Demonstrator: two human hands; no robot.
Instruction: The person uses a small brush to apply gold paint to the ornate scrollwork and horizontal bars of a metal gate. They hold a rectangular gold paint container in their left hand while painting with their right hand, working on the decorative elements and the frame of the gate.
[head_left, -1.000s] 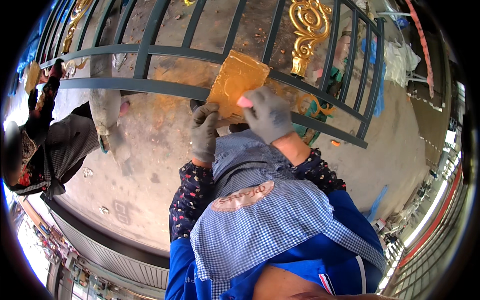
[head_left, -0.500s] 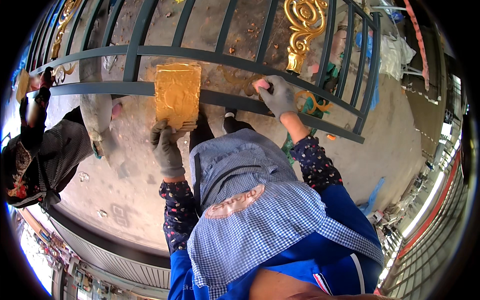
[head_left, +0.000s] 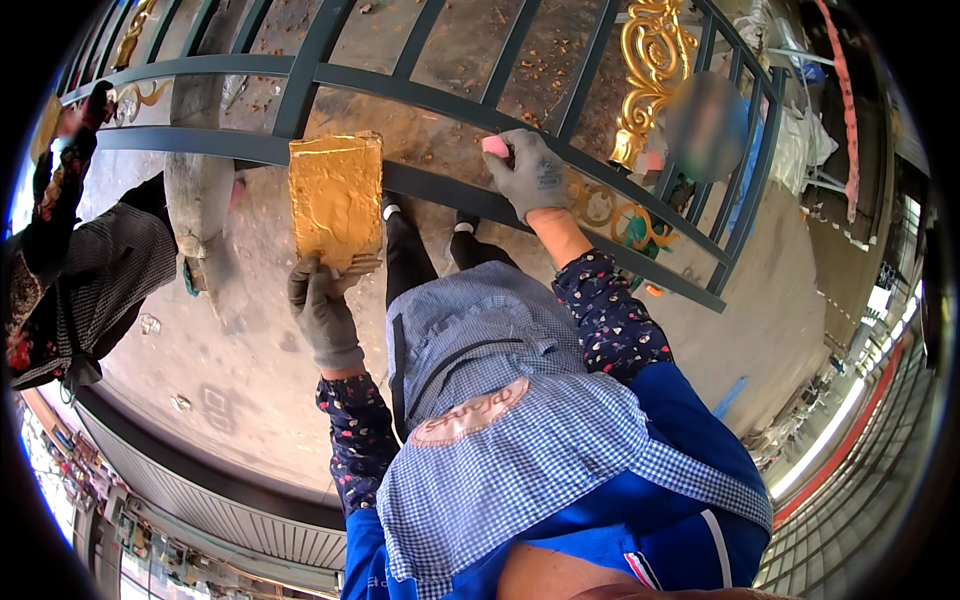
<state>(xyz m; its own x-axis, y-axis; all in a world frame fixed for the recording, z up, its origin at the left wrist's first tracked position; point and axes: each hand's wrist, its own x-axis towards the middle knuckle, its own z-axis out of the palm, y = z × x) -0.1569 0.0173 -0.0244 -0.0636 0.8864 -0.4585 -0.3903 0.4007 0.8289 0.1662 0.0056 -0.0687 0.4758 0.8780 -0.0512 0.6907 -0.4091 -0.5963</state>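
My left hand [head_left: 325, 315], in a grey glove, grips the lower edge of a flat rectangular tray [head_left: 337, 195] smeared with gold paint. The tray is held up in front of a dark grey metal railing [head_left: 440, 190]. In my gloved right hand [head_left: 532, 178] a small pink sponge [head_left: 495, 146] is pinched between thumb and fingers, over the railing's lower bars and apart from the tray. Just right of that hand is a dull gold scroll ornament [head_left: 598, 205] between the two lower rails. A brighter gold scroll ornament [head_left: 650, 75] sits higher up among the upright bars.
At the far left a co-worker in a checked apron [head_left: 125, 265] has an arm raised by the railing. A grey post-like piece [head_left: 198, 205] stands beside them. Clear plastic sheeting [head_left: 800, 135] lies past the railing's right end. Debris is scattered over the floor behind the bars.
My right hand has moved left with the sponge, away from the dull scroll and nearer the tray. The tray has shifted slightly left, and the railing sits differently as the view turned.
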